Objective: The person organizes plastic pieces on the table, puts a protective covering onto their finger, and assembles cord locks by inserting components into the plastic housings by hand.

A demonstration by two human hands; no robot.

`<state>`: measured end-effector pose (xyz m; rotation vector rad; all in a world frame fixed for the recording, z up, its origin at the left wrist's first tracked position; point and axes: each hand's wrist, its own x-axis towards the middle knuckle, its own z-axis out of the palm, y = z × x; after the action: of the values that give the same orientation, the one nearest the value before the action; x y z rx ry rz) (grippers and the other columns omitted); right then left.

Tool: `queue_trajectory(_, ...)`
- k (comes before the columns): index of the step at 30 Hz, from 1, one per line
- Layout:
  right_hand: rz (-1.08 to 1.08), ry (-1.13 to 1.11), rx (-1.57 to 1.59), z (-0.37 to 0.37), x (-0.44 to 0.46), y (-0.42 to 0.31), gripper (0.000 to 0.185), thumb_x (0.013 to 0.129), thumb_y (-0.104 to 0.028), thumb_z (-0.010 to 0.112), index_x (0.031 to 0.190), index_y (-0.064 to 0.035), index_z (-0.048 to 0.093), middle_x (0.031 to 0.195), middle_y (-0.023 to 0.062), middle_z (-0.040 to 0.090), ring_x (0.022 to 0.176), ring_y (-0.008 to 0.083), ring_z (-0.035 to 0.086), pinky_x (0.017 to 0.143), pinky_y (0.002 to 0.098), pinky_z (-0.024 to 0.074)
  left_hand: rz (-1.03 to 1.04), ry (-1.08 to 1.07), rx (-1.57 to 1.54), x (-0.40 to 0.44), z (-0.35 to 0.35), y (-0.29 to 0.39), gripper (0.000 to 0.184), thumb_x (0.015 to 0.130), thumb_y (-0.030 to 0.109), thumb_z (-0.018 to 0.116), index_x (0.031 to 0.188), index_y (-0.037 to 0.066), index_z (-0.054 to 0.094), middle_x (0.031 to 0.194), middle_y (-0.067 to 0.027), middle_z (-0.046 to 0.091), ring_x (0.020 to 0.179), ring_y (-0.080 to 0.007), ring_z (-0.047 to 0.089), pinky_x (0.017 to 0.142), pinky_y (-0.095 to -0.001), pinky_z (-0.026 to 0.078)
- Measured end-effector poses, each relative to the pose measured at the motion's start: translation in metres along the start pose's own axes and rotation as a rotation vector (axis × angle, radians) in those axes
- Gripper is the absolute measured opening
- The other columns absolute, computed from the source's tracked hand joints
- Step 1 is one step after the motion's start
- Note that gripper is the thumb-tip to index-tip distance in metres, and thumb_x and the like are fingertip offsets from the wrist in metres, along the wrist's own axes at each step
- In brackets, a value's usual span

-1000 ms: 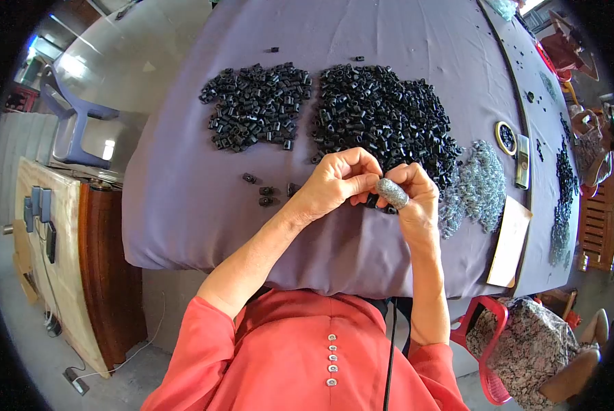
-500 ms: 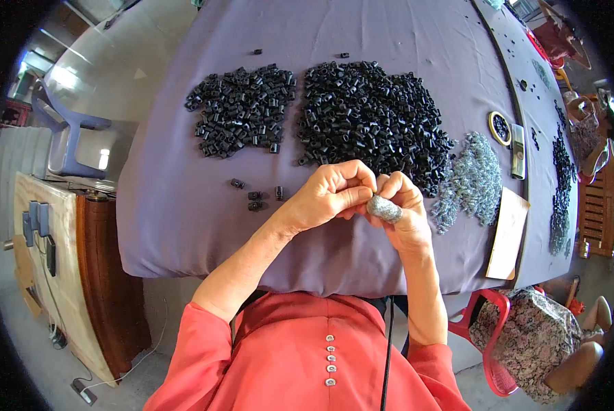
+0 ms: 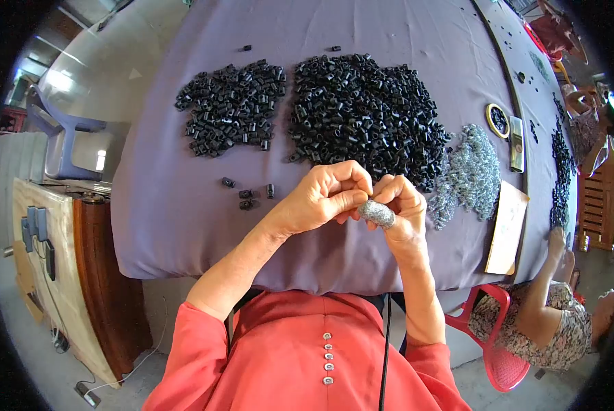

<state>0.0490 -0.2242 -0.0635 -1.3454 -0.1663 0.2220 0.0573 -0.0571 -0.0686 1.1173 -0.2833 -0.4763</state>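
Hands: on my feed, the left hand (image 3: 326, 197) and right hand (image 3: 404, 211) pinch closed together, just nearer than the big black pile (image 3: 365, 113); I can't tell what they grip.
Thumb wrap (image 3: 377, 214): grey, right hand.
Loose black pieces (image 3: 246, 204): near-left of that pile; I'd expect light, stiff, slightly slippery, best pinched by their sides.

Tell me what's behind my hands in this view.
Beyond your left hand and right hand, the large pile of black tubular pieces and grey-purple tablecloth are visible. Anything directly behind them, or pinched in them, is covered.
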Motion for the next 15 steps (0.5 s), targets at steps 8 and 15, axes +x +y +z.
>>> queue_trajectory(8, 0.048, -0.009, 0.017, -0.009, -0.001, 0.013, 0.028, 0.072, -0.008, 0.075, 0.072, -0.0037, 0.048, 0.071, 0.003, 0.053, 0.054, 0.0067, 0.051, 0.045, 0.0181, 0.0411, -0.036, -0.037, 0.011, 0.001, 0.001, -0.008, 0.003, 0.091, 0.01, 0.053, 0.091, 0.007, 0.052, 0.072, 0.0011, 0.056, 0.059, -0.0036, 0.048, 0.048, -0.0172, 0.037)
queue_trajectory(15, 0.036, 0.014, 0.023, -0.008, -0.008, 0.008, 0.024, 0.073, -0.003, 0.072, 0.089, -0.002, 0.053, 0.076, 0.0035, 0.054, 0.06, 0.0091, 0.056, 0.049, 0.0187, 0.0445, -0.133, -0.011, -0.059, 0.006, 0.003, -0.012, 0.007, 0.089, 0.006, 0.052, 0.094, 0.006, 0.047, 0.074, -0.002, 0.058, 0.058, -0.0047, 0.048, 0.046, -0.0186, 0.035)
